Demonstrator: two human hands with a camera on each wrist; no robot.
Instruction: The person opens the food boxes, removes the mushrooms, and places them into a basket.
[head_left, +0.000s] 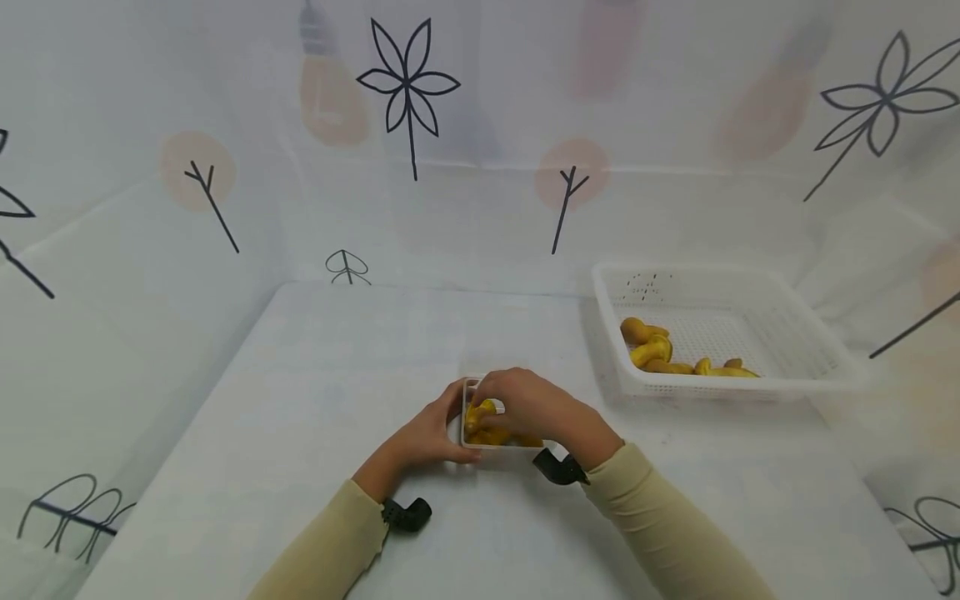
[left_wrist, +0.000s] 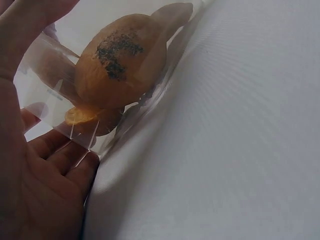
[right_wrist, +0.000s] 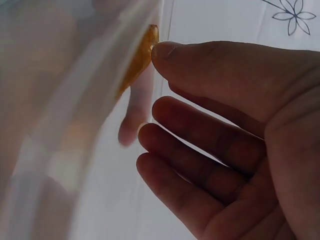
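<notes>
My left hand point(head_left: 423, 433) grips a small clear plastic box point(head_left: 498, 447) by its left side, thumb at the front and fingers behind. Yellow mushrooms point(head_left: 487, 435) lie inside it. Through the clear wall in the left wrist view, one shows a rounded orange-brown cap point(left_wrist: 117, 65) with dark specks. Over the box, my right hand point(head_left: 536, 408) reaches in from the right and pinches a yellow mushroom point(right_wrist: 137, 65) near the box's left end. The thumb tip touches that mushroom in the right wrist view; the other fingers are loosely bent, and the index fingertip is hidden.
A white perforated basket point(head_left: 817, 342) stands at the back right. More yellow mushrooms point(head_left: 651, 354) lie along its left and front sides. White cloth with flower drawings covers the table point(head_left: 360, 358) and the walls around it. A black wrist camera point(head_left: 408, 515) sits below each hand.
</notes>
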